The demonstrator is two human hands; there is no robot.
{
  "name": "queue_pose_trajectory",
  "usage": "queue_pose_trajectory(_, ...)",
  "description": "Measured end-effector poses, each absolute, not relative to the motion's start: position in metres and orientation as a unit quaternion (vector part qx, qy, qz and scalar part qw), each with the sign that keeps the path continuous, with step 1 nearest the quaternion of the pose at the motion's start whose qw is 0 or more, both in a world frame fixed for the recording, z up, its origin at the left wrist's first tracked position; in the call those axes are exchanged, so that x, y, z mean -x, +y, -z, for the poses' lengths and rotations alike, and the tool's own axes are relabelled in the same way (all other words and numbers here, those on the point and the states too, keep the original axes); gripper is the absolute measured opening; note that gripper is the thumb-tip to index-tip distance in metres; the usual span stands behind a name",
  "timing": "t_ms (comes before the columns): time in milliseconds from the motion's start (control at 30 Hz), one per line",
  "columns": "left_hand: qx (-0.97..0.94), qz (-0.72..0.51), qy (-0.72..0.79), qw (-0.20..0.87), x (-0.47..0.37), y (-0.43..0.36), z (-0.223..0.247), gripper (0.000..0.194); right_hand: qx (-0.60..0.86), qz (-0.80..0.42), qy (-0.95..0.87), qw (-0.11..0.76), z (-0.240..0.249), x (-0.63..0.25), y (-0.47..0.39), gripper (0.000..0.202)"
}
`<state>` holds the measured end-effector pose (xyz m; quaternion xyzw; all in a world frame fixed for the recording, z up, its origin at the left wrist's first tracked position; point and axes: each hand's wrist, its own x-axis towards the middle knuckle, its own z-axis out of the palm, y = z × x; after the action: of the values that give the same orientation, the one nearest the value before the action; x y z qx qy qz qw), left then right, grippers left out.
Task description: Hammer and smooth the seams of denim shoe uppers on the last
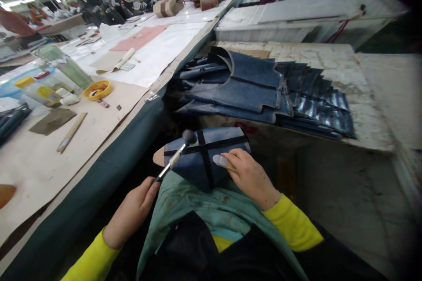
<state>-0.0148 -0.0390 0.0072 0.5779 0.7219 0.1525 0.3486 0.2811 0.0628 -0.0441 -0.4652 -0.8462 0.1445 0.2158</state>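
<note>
My left hand (135, 205) is closed around the metal shaft of a hammer (171, 161) with a dark round head. The hammer's head is over a blue leather piece (184, 162) crossed by black strips, which rests at my lap with a tan rounded end (158, 156) showing at its left. Between the fingers of my right hand (252, 176) is a small flat stick (224, 162) with a whitish tip, held above the piece's right part. Whether the hammer touches the leather I cannot tell. A green apron (198, 204) covers my lap.
Overlapping blue leather pieces (253, 88) are stacked on a worn board (365, 114) ahead right. The paper-covered table (108, 140) at left bears a yellow ring-shaped dish (107, 92), a glass bottle (70, 68), and a wooden-handled tool (72, 132). Other people are farther back.
</note>
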Motion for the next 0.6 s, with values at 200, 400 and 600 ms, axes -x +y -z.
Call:
queue_pose_trajectory(200, -0.566, -0.175, 0.734, 0.332, 0.0173, -0.0384, -0.0001, 0.032, 0.468, -0.135, -0.844, 0.226, 0.0422, -0.2791, 0.0647, 0.023)
queue_pose_trajectory(400, -0.566, -0.136, 0.727, 0.364, 0.0163, -0.0450, 0.0031, 0.028, 0.474, -0.149, -0.839, 0.223, 0.0423, -0.2793, 0.0649, 0.024)
queue_pose_trajectory(600, -0.529, -0.213, 0.714, 0.407, 0.0158, -0.0436, 0.0018, 0.034, 0.481, -0.147, -0.836, 0.221, 0.0400, -0.2776, 0.0654, 0.022)
